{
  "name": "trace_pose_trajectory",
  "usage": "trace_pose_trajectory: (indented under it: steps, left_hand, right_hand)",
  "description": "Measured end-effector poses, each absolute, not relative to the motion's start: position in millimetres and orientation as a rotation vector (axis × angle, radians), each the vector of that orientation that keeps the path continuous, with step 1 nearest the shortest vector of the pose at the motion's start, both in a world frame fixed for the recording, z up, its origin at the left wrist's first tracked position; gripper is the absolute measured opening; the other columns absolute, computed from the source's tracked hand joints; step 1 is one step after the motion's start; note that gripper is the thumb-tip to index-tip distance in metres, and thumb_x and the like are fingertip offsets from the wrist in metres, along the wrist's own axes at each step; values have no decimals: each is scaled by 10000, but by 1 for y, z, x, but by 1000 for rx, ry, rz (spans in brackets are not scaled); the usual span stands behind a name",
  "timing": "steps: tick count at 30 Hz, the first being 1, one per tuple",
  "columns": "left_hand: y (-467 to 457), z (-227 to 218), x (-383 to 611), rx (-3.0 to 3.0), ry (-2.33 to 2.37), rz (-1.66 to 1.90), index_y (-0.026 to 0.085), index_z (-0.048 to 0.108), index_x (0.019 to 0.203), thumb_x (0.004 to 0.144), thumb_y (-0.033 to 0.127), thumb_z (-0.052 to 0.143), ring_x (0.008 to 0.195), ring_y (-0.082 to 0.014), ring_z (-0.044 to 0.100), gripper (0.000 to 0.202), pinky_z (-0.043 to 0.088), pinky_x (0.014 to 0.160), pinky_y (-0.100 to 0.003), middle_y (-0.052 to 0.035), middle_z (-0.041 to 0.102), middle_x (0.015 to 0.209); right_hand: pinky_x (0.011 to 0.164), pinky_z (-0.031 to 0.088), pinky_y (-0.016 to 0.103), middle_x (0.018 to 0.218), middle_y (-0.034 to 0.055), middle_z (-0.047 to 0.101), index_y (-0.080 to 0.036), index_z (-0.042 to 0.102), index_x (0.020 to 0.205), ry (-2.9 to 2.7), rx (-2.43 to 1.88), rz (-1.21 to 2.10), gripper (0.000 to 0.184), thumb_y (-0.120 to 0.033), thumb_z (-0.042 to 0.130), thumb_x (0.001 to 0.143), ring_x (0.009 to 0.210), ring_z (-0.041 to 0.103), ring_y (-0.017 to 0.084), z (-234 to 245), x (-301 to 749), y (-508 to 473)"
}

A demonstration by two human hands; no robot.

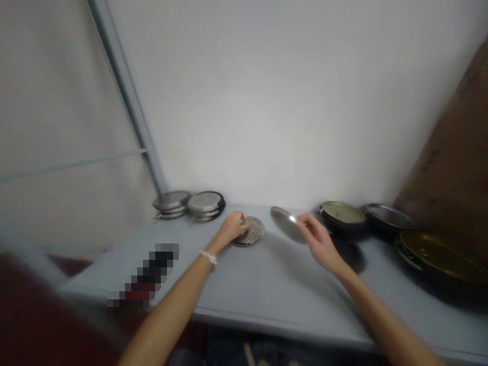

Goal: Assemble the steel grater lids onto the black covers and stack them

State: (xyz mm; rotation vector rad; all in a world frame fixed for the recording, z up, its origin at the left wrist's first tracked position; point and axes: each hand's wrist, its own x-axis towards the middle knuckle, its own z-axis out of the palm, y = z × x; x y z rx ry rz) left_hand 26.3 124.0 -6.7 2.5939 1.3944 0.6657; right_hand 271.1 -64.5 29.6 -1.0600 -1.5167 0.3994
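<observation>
Just below the middle of the frame, our left hand (232, 227) rested on the grey table (267, 295), fingers curled down and closed on the left rim of a perforated disc (251, 234). The disc lay flat, so we judged the grip served to steady it rather than lift it. To its right, our right hand (318, 239) held a plain metal disc (284, 222) clear of the table. It was tilted with its face towards the upper left and pinched at its right edge between thumb and fingertips, probably so the face stayed free. The blur hid how tight that pinch was.

Both forearms reached in from the lower edge and converged, wrists low. A white bracelet (209, 257) sat on the left wrist.

Two stacks of like discs (206, 203) stood by the wall at centre left, apparently sorted by kind. Darker round pans (438, 254) lay along the right side.
</observation>
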Motion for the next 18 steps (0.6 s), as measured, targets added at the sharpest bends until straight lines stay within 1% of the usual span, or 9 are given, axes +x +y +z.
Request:
trace_pose_trajectory:
  steps: [1,4,6,8,12,15,18]
  left_hand:
    - [125,-6,27,2580,1392,685,159,641,971,847,235,647,963,-223,628,146,460,877,-304,-88,688,991]
    - [128,-5,27,2523,1420,739,152,640,1016,859,169,593,939,-211,649,165,463,846,-292,-95,711,1003]
    - [129,-5,27,2484,1453,754,146,642,1038,859,170,592,946,-214,658,188,461,839,-287,-107,719,1021]
    - [128,-7,27,2453,1485,738,146,656,1022,854,218,620,945,-232,665,186,460,824,-291,-116,727,997]
    - [128,-11,26,2407,1502,692,159,682,999,820,306,680,940,-253,670,232,453,797,-285,-114,738,948]
    - [131,-11,27,2357,1479,709,159,694,1015,785,334,713,927,-246,670,289,455,783,-276,-103,741,944]
    - [135,-12,28,2271,1442,748,144,715,977,751,358,739,907,-248,669,312,465,765,-281,-106,741,929]
  right_hand:
    - [764,469,321,897,37,599,-220,560,925,-1714,-1075,323,155,-341,495,997,830,557,190,31,261,-78]
    - [840,453,389,977,73,622,-224,552,980,-2139,-1141,57,112,-205,445,1006,911,557,227,19,236,-113]
    - [813,445,399,978,73,632,-225,550,974,-2269,-1167,-99,111,-160,460,989,873,554,230,4,227,-128]
    - [767,435,389,940,70,633,-219,545,951,-2317,-1199,-199,107,-142,475,979,832,541,229,-10,222,-136]
    - [763,427,379,936,66,631,-209,536,943,-2361,-1237,-211,89,-139,493,976,832,526,227,-20,218,-139]
    - [783,429,377,963,67,628,-204,534,941,-2352,-1252,-139,78,-141,504,975,861,528,227,-21,216,-140]
    - [806,433,371,969,62,624,-209,536,919,-2295,-1238,-12,80,-153,519,974,894,540,224,-21,216,-141]
